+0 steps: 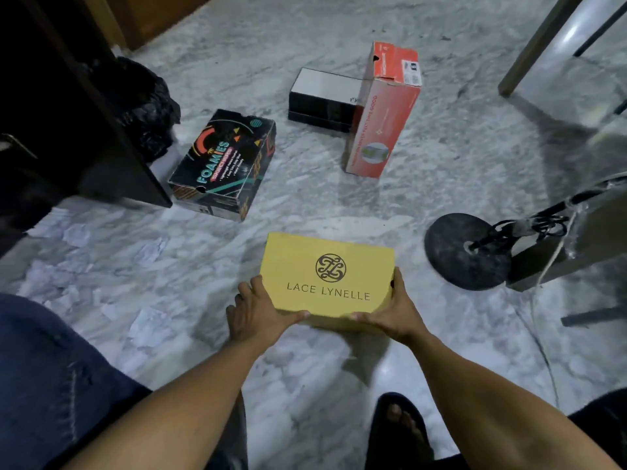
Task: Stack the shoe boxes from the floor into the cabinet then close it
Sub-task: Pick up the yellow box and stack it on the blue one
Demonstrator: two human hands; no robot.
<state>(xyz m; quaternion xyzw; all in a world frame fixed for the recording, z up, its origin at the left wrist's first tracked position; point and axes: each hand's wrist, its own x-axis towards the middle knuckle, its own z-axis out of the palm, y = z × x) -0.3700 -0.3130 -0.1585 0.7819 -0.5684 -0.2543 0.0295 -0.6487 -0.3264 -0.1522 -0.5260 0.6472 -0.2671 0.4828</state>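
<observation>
Four shoe boxes sit on the marble floor (305, 205). At the far left, a dark cabinet door (112, 137) stands open, its lower corner just beside a black box (224, 164) printed with bright letters, which lies flat. Behind the door, against the wall, slumps a black bag (149, 106).

Near the middle, the left hand (254, 313) grips the left end of a yellow box (325, 276), thumb lying along the near top edge and fingers curled down the side. The right hand (390, 317) holds the opposite end the same way, thumb on the lid and fingers wrapped round the right side. Both hands are closed on the box, which stays level, lid up, its printed name facing the person. Whether it has left the floor I cannot tell.

Farther off, a black-and-white box (322, 96) lies flat, and touching its right side a red box (383, 113) stands on its long edge, leaning a little.

To the right, a round black stand base (464, 252) rests on the floor with a cord (543, 225) looped at its pole. Beyond it, at the far right, rises a pale furniture leg (536, 45). At the near edge, a sandalled foot (400, 425) shows between the forearms.
</observation>
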